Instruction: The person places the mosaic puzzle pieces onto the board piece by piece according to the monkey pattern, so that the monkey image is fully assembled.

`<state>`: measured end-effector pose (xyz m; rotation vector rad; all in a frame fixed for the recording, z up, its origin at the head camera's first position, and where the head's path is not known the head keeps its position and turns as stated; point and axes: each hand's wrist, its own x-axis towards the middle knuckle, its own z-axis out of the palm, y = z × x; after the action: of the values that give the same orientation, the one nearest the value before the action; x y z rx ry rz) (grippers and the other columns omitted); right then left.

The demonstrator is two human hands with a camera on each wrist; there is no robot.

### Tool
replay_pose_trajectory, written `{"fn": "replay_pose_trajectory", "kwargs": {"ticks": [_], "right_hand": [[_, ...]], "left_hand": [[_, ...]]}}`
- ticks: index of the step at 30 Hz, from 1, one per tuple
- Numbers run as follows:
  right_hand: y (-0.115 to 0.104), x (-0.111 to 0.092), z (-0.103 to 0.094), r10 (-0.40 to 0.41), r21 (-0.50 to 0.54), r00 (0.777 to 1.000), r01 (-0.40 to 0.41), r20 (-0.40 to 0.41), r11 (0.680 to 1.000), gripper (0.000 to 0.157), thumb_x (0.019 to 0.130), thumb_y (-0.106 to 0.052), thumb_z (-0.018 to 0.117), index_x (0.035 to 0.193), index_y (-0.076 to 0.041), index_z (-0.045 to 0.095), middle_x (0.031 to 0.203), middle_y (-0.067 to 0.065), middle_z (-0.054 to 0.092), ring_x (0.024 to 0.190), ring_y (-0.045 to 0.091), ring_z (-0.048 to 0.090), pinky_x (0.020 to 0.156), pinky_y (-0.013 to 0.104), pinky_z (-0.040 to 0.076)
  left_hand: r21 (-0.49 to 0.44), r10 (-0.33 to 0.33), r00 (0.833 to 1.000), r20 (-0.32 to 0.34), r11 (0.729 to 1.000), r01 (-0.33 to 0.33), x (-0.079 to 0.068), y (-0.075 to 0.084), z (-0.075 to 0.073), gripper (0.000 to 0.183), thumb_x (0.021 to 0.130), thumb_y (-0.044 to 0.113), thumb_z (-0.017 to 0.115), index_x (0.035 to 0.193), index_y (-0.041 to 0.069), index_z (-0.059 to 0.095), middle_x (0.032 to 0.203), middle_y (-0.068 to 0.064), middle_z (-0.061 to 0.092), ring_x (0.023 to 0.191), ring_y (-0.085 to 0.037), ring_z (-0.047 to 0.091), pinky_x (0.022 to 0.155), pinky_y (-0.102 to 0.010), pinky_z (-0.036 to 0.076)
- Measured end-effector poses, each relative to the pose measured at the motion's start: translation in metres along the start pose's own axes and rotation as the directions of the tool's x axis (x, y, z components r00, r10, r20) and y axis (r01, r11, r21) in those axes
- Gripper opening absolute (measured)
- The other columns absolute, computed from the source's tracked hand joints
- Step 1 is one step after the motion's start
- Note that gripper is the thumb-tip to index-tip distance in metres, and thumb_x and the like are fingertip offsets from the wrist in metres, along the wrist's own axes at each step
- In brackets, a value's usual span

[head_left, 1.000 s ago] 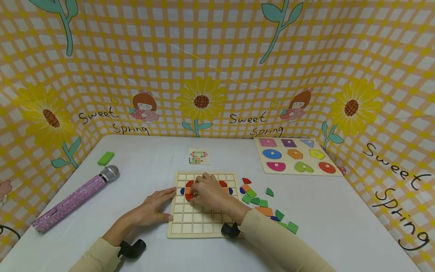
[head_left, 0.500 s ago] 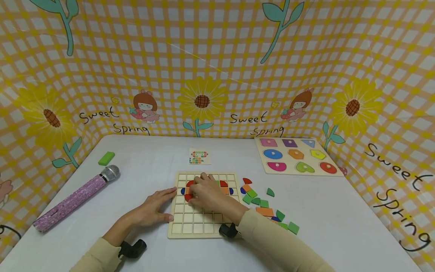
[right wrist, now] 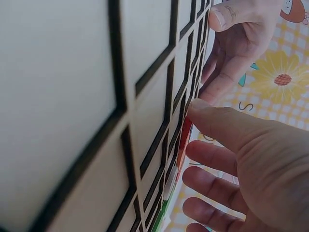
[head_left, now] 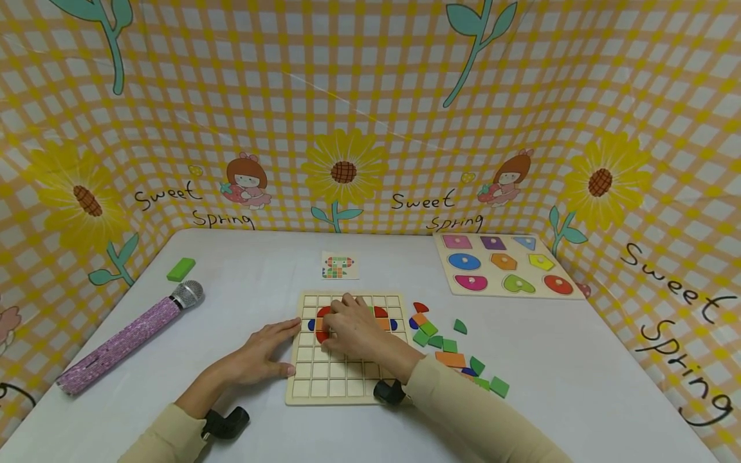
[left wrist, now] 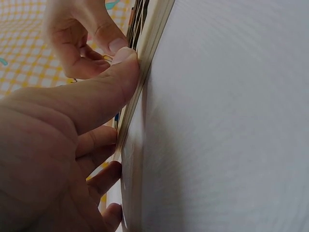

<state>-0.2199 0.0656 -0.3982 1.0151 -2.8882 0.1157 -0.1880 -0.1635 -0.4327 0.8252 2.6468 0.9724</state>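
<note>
A wooden grid board [head_left: 321, 389] lies in front of me, with red [head_left: 380, 312], orange [head_left: 383, 324] and blue pieces [head_left: 394, 325] set in its upper rows. My right hand [head_left: 356, 328] is over those rows and hides some of them. In the right wrist view its thumb is at the grid beside a red piece [right wrist: 185, 131]; the other fingers bend loosely near a white piece [right wrist: 170, 182] and a green one [right wrist: 160, 215]. My left hand [head_left: 260, 354] steadies the board's left edge, its thumb and extended fingers touching the rim [left wrist: 157, 26].
Loose green, orange, red and blue pieces [head_left: 449, 360] are scattered right of the board. A pattern card [head_left: 340, 265] lies behind it. A knobbed shape puzzle [head_left: 502, 286] sits at the back right. Leftward are a glittery microphone [head_left: 124, 341] and a green block [head_left: 181, 269].
My right hand has shifted very slightly to the left over the same pieces. The left hand stays at the board's edge.
</note>
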Motion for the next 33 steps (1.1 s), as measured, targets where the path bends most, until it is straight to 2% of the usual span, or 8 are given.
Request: {"fn": "replay_pose_trajectory", "kwargs": {"ticks": [10, 20, 27, 33], "right_hand": [[0.001, 0.000, 0.001, 0.023, 0.002, 0.999, -0.022, -0.032, 1.000, 0.020, 0.078, -0.040, 0.075, 0.089, -0.024, 0.072, 0.093, -0.004, 0.061, 0.091, 0.017, 0.045, 0.086, 0.035, 0.041], [0.006, -0.005, -0.009, 0.061, 0.091, 0.998, -0.058, -0.027, 0.994, 0.026, 0.079, -0.041, 0.073, 0.097, -0.022, 0.073, 0.096, -0.004, 0.060, 0.089, 0.015, 0.043, 0.082, 0.032, 0.037], [0.024, -0.020, -0.024, 0.068, 0.169, 0.993, -0.051, -0.097, 0.984, 0.028, 0.078, -0.037, 0.076, 0.098, -0.017, 0.074, 0.095, -0.001, 0.060, 0.089, 0.018, 0.045, 0.078, 0.033, 0.035], [0.047, -0.039, -0.033, 0.093, 0.183, 0.985, -0.065, -0.146, 0.981, 0.030, 0.076, -0.033, 0.078, 0.099, -0.014, 0.074, 0.094, 0.000, 0.061, 0.088, 0.017, 0.044, 0.078, 0.034, 0.035]], "left_hand": [[0.012, 0.005, 1.000, -0.012, 1.000, -0.005, 0.000, 0.000, 0.000, 0.078, 0.083, 0.035, 0.070, 0.144, 0.001, 0.035, 0.154, -0.017, 0.028, 0.141, -0.043, 0.023, 0.108, -0.068, 0.016], [0.006, -0.005, 1.000, -0.011, 1.000, 0.005, 0.000, 0.000, 0.000, 0.078, 0.082, 0.034, 0.070, 0.144, 0.001, 0.035, 0.154, -0.016, 0.028, 0.141, -0.042, 0.022, 0.109, -0.067, 0.016], [0.009, 0.001, 1.000, -0.015, 1.000, -0.001, 0.000, 0.000, 0.001, 0.078, 0.082, 0.032, 0.071, 0.144, 0.001, 0.035, 0.154, -0.017, 0.028, 0.141, -0.042, 0.023, 0.110, -0.066, 0.016], [0.010, -0.006, 1.000, -0.009, 1.000, 0.006, 0.000, 0.001, 0.000, 0.078, 0.082, 0.032, 0.071, 0.144, 0.001, 0.035, 0.154, -0.017, 0.028, 0.141, -0.042, 0.023, 0.109, -0.066, 0.016]]}}
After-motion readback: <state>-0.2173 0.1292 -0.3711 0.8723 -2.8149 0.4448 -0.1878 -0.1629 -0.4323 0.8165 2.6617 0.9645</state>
